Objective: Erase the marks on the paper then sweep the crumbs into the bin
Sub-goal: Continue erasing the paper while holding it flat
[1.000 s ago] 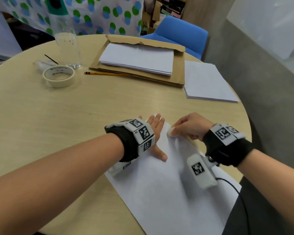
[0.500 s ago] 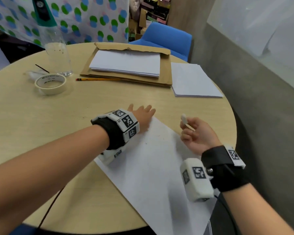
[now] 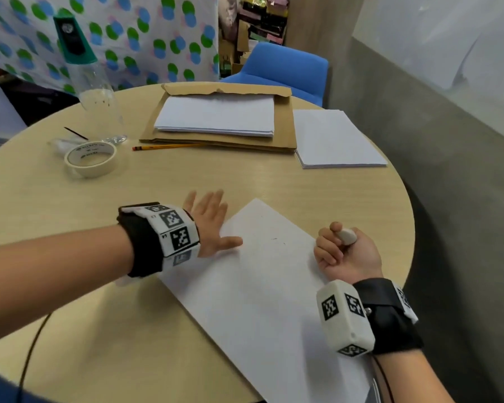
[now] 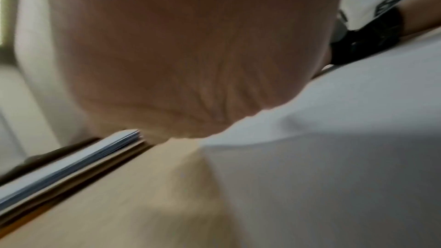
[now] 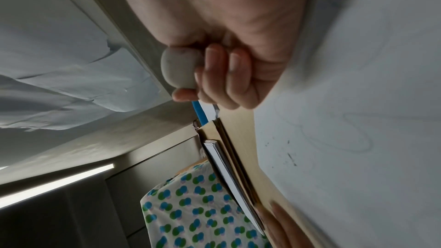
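A white sheet of paper [image 3: 262, 286] lies askew on the round wooden table [image 3: 56, 222], with faint pencil traces and small dark crumbs [image 3: 275, 238] near its far end; the traces and crumbs [image 5: 291, 156] also show in the right wrist view. My left hand [image 3: 213, 225] lies flat, fingers spread, its thumb on the paper's left edge and its fingers on the table. My right hand [image 3: 342, 248] rests at the paper's right edge, turned palm up, fingers curled round a white eraser [image 3: 346, 236], seen also as a rounded grey-white eraser [image 5: 179, 69]. No bin is in view.
At the back lie a paper stack [image 3: 216, 116] on a brown envelope, a second stack [image 3: 335, 138], a pencil [image 3: 166, 146], a masking tape roll [image 3: 90, 158] and a clear bottle [image 3: 96, 97]. A blue chair [image 3: 285, 68] stands behind; a grey wall runs at right.
My right hand has lifted the eraser off the paper, drawn back to the right edge and turned palm up. My left hand slid left, off most of the sheet.
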### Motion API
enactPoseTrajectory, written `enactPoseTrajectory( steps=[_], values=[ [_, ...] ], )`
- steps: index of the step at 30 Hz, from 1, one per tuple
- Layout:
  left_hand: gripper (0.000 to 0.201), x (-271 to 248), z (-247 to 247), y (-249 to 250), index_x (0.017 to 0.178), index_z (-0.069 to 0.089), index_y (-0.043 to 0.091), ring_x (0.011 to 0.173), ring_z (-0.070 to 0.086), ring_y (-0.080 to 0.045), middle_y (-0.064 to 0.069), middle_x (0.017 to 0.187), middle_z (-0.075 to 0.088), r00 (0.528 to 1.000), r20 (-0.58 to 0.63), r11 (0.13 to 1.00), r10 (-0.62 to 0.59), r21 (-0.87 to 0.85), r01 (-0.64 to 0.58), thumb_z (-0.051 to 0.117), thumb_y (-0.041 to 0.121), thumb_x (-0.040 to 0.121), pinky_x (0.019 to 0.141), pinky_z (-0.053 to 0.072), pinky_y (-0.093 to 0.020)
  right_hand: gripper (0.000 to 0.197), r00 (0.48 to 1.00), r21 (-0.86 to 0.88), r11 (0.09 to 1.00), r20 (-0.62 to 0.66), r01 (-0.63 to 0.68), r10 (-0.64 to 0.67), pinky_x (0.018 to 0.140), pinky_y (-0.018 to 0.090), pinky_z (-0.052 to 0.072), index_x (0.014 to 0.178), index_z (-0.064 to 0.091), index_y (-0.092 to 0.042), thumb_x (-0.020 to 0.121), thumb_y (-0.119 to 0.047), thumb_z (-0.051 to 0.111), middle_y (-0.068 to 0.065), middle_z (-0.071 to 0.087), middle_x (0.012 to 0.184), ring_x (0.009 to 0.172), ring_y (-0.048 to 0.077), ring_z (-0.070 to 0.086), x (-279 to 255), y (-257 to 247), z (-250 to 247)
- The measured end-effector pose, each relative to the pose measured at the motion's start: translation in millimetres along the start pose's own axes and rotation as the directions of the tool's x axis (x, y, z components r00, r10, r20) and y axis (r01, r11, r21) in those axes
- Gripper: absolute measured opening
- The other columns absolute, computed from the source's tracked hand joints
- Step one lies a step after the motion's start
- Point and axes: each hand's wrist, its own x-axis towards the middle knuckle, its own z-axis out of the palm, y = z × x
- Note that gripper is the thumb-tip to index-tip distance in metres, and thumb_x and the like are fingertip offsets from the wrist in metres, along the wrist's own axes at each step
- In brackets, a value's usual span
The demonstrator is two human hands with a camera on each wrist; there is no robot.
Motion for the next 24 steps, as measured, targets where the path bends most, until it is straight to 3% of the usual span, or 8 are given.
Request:
enactPoseTrajectory(
  steps=[3, 6, 8, 13, 16, 20, 22, 24],
  values=[
    [0.081, -6.3, -11.9, 27.1, 0.146, -0.021, 0.015, 0.143, -0.022, -0.017, -0.002, 0.152, -0.032, 0.985, -0.074, 0.987, 0.159, -0.017, -0.16, 0.012, 0.064, 0.091, 0.114, -0.016, -0.044, 0.044, 0.997, 0.008, 1.0, 0.077, -0.012, 0.011, 0.029, 0.021, 0.024, 0.05, 0.053, -0.011, 0.017, 0.001, 0.079, -0.001, 0.036, 0.045, 0.032, 0.011, 0.019, -0.1, -1.8, 0.0],
    [0.074, -15.9, -13.7, 85.2, 0.147, -0.019, 0.017, 0.145, -0.017, -0.016, 0.0, 0.154, -0.026, 0.888, -0.016, 0.884, 0.459, -0.089, -0.458, 0.014, 0.057, 0.095, 0.116, -0.011, -0.041, 0.046, 0.995, 0.003, 1.0, 0.099, -0.024, 0.023, 0.029, 0.021, 0.023, 0.05, 0.053, -0.011, 0.015, 0.001, 0.08, -0.001, 0.035, 0.044, 0.041, 0.009, 0.011, -0.9, -2.9, 0.0],
    [0.07, -7.4, -13.1, 88.9, 0.148, -0.017, 0.019, 0.145, -0.015, -0.016, 0.002, 0.156, -0.023, 0.862, 0.057, 0.862, 0.504, -0.087, -0.499, 0.014, 0.054, 0.096, 0.117, -0.009, -0.041, 0.046, 0.994, 0.012, 0.999, 0.102, -0.029, 0.028, 0.029, 0.022, 0.024, 0.05, 0.053, -0.012, 0.016, 0.001, 0.081, -0.001, 0.035, 0.044, 0.041, 0.009, 0.01, -1.7, -3.5, -0.6],
    [0.084, 33.9, -22.7, 8.7, 0.148, -0.014, 0.012, 0.145, -0.016, -0.019, -0.003, 0.155, -0.024, 0.997, -0.053, 0.998, -0.056, -0.019, 0.055, 0.012, 0.066, 0.09, 0.115, -0.013, -0.046, 0.044, 0.994, 0.015, 0.999, 0.106, -0.037, 0.035, 0.029, 0.022, 0.022, 0.049, 0.052, -0.012, 0.017, 0.001, 0.08, -0.001, 0.035, 0.044, 0.041, 0.009, 0.011, -1.4, -3.6, -2.2],
    [0.08, 28.4, -32.2, 21.6, 0.148, -0.014, 0.014, 0.145, -0.017, -0.018, -0.002, 0.154, -0.027, 0.98, -0.159, 0.993, 0.118, -0.004, -0.12, 0.013, 0.063, 0.092, 0.115, -0.013, -0.046, 0.04, 0.993, 0.055, 0.997, 0.112, -0.053, 0.046, 0.03, 0.021, 0.023, 0.05, 0.052, -0.011, 0.022, 0.003, 0.076, 0.0, 0.036, 0.044, 0.041, 0.01, 0.011, -0.3, -4.3, -3.4],
    [0.063, 8.4, -25.6, 83.9, 0.149, -0.011, 0.022, 0.146, -0.009, -0.019, 0.002, 0.157, -0.02, 0.849, 0.007, 0.848, 0.529, -0.024, -0.529, 0.015, 0.049, 0.099, 0.117, -0.003, -0.046, 0.031, 0.993, 0.058, 0.997, 0.112, -0.056, 0.049, 0.03, 0.024, 0.025, 0.051, 0.053, -0.012, 0.03, 0.001, 0.072, -0.001, 0.036, 0.044, 0.041, 0.009, 0.011, -0.4, -4.5, -6.2],
    [0.062, 27.3, -20.7, 66.6, 0.15, -0.009, 0.023, 0.147, -0.006, -0.023, 0.0, 0.158, -0.016, 0.886, 0.036, 0.886, 0.462, 0.028, -0.463, 0.015, 0.049, 0.099, 0.117, 0.001, -0.048, 0.033, 0.993, 0.058, 0.997, 0.106, -0.051, 0.044, 0.03, 0.023, 0.024, 0.051, 0.053, -0.012, 0.028, 0.002, 0.073, -0.001, 0.036, 0.044, 0.042, 0.009, 0.012, -0.9, -4.7, -6.1],
    [0.082, 51.2, -21.6, 25.0, 0.15, -0.004, 0.019, 0.147, -0.002, -0.025, -0.003, 0.159, -0.006, 0.995, -0.025, 0.995, 0.095, -0.041, -0.096, 0.013, 0.069, 0.089, 0.116, 0.002, -0.054, 0.036, 0.994, 0.061, 0.997, 0.101, -0.044, 0.038, 0.03, 0.022, 0.023, 0.05, 0.053, -0.012, 0.025, 0.002, 0.075, -0.001, 0.036, 0.044, 0.042, 0.009, 0.011, -1.9, -4.8, -6.2]
  ],
)
